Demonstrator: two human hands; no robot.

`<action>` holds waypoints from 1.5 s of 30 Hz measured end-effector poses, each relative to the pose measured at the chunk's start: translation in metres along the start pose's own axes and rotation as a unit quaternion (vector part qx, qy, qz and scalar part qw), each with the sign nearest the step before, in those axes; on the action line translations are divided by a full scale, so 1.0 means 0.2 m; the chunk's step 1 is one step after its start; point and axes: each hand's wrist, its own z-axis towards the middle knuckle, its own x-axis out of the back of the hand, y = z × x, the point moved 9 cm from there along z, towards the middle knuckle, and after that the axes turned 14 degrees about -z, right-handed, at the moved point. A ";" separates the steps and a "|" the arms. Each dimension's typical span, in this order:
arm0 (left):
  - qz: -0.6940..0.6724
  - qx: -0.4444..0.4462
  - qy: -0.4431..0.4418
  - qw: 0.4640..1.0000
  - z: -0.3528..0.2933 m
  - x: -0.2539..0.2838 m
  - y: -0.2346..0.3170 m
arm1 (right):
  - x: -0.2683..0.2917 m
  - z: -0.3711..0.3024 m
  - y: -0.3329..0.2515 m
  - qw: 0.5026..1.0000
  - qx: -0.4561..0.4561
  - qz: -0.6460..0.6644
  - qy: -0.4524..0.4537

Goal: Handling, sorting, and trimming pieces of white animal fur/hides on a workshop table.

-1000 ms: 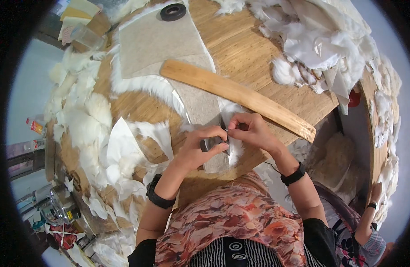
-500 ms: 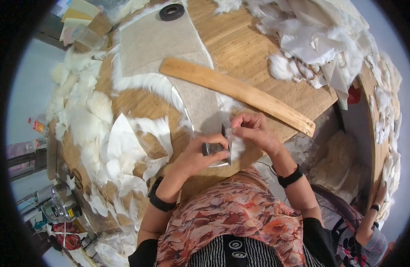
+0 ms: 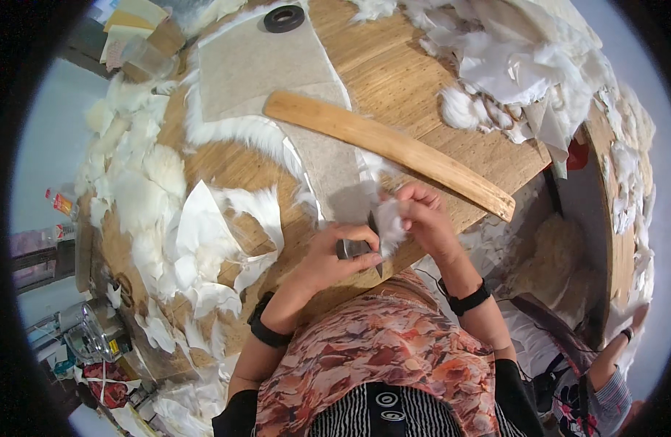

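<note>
My left hand [image 3: 335, 253] is closed around the grey grip of a flat metal blade [image 3: 377, 251], a fur-cutting knife by its look, its edge turned toward my right hand. Between the fingertips of my right hand [image 3: 425, 216] is a tuft-like piece of white fur [image 3: 390, 222], right beside the blade. Beyond both hands lies a beige-backed fur pelt [image 3: 266, 69], white hair showing along its edges. Its narrow strip runs down toward the knife. Across that strip rests a long curved wooden slat [image 3: 386, 149]. A black ring-shaped weight [image 3: 284, 19] sits at the pelt's far end.
White fur scraps [image 3: 157, 189] heap along the left of the wooden table [image 3: 383, 65]. More fur pieces [image 3: 518, 62] pile up at the far right. A clear plastic container [image 3: 146, 60] stands far left. Another person's arm [image 3: 609, 357] shows at the lower right.
My right hand has drawn slightly down and right with the white fur piece, which shows more fully now. My left hand and the blade have shifted a little right and down.
</note>
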 end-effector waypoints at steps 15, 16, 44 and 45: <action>-0.050 -0.041 0.096 0.993 -0.15 0.14 0.22 | 0.42 -0.60 -0.17 0.718 -0.170 -0.658 -0.149; -0.023 -0.058 0.131 0.989 -0.16 0.20 0.25 | 0.34 -0.51 -0.28 0.771 -0.107 -0.624 -0.072; 0.010 -0.086 0.234 0.968 0.18 0.46 0.31 | -0.12 0.05 -0.17 0.745 0.065 -0.664 0.008; 0.028 -0.092 0.226 0.969 0.19 0.45 0.31 | -0.11 0.02 -0.13 0.742 0.043 -0.668 -0.044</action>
